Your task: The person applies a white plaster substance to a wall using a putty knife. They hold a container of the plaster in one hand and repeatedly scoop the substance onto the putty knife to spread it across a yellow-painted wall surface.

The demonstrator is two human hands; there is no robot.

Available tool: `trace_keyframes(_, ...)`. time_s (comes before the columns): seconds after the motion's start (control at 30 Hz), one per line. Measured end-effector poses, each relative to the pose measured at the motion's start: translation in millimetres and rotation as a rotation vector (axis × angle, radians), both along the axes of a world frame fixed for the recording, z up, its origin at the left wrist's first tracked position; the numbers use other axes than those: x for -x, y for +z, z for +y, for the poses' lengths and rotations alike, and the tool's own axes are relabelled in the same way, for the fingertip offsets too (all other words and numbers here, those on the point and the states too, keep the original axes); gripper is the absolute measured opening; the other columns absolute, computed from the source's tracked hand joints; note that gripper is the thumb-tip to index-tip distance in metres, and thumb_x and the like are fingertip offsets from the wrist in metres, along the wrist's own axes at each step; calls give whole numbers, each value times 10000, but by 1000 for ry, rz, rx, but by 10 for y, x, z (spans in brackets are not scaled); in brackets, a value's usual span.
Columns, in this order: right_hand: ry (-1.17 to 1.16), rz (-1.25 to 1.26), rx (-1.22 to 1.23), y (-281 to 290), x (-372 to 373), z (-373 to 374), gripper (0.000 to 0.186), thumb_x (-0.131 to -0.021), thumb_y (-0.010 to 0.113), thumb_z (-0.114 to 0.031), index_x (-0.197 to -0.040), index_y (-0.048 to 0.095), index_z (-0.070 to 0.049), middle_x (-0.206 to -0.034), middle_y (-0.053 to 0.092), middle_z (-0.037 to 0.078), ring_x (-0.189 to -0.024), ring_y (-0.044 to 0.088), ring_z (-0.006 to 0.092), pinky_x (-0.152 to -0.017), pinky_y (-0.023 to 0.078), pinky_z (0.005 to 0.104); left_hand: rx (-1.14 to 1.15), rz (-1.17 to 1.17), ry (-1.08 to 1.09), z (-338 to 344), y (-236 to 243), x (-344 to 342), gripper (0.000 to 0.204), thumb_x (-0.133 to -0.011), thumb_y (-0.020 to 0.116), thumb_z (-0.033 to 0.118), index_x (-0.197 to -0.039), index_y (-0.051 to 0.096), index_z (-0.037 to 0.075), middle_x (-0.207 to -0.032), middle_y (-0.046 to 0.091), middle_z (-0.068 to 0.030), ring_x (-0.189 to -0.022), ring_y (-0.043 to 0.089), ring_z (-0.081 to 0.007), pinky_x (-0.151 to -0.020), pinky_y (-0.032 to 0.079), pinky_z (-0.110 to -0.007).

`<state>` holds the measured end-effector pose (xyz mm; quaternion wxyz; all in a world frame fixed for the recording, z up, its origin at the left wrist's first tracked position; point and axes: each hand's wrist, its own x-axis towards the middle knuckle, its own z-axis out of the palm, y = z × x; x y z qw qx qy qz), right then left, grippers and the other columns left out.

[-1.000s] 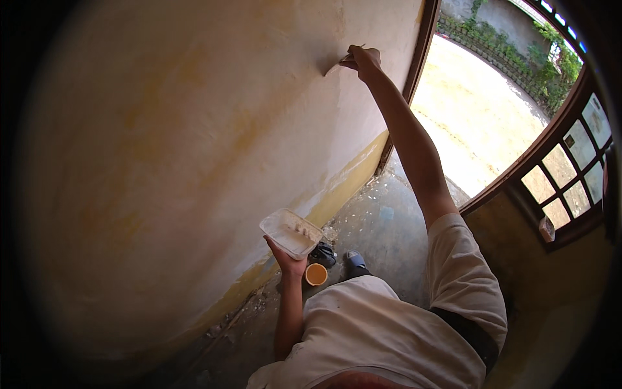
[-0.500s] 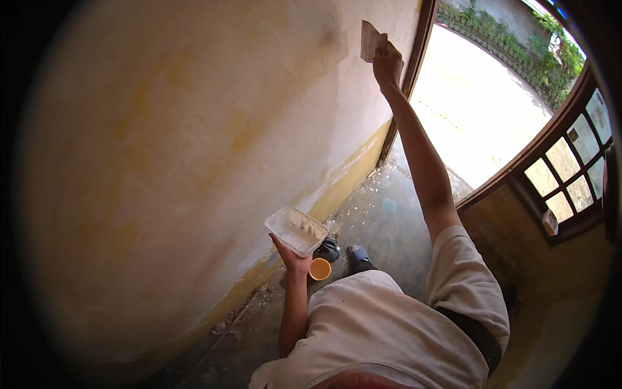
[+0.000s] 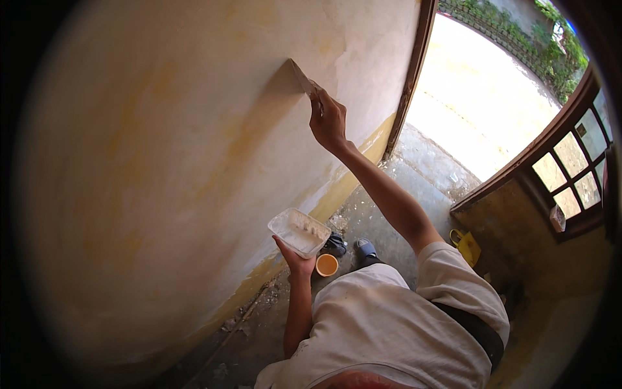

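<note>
With my right hand [image 3: 329,120] I grip a putty knife [image 3: 300,76], its wide blade edge-on against the wall [image 3: 194,129]. Patchy white filler over yellow paint covers this wall, and the blade casts a shadow on it. My right arm is stretched up and forward. Lower down, my left hand [image 3: 297,260] holds a clear plastic tub [image 3: 299,232] from below, close to the wall. Whitish paste smears the tub's inside and clings in lumps along one side.
An orange bucket [image 3: 326,265] stands on the concrete floor [image 3: 402,188] by my feet, beside a dark bag-like object [image 3: 334,245]. A yellow bag [image 3: 466,247] rests by the right wall. Beyond the wall is a bright doorway with a brown frame [image 3: 409,78]; a paned window [image 3: 573,172] is at right.
My right hand has swept the putty knife left and down from beside the door frame, and the blade now meets the wall. My left hand keeps the tub almost where it was.
</note>
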<state>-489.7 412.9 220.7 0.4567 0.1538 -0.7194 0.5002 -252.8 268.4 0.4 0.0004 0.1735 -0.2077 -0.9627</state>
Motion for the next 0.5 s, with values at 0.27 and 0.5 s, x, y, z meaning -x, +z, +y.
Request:
trace_keyframes(0.27, -98, -233, 400, 983, 842, 882, 256, -978, 573, -173, -1055, 701, 33, -952, 748, 212, -842, 740, 304, -754, 569, 424, -25, 43, 12, 93, 26, 122, 742, -951, 422, 723, -1496, 417, 220, -1518, 438, -23, -1398, 403, -283, -1173, 304, -528)
trace_keyframes(0.5, 3, -124, -116, 1711, 282, -213, 450, -899, 565, -86, -1314, 520, 85, -879, 690, 274, -750, 679, 434, -659, 551, 495, 17, 7, 20, 253, 325, 269, 706, -965, 415, 703, -1476, 437, 216, -1494, 459, -22, -1370, 432, -269, -1160, 326, -516)
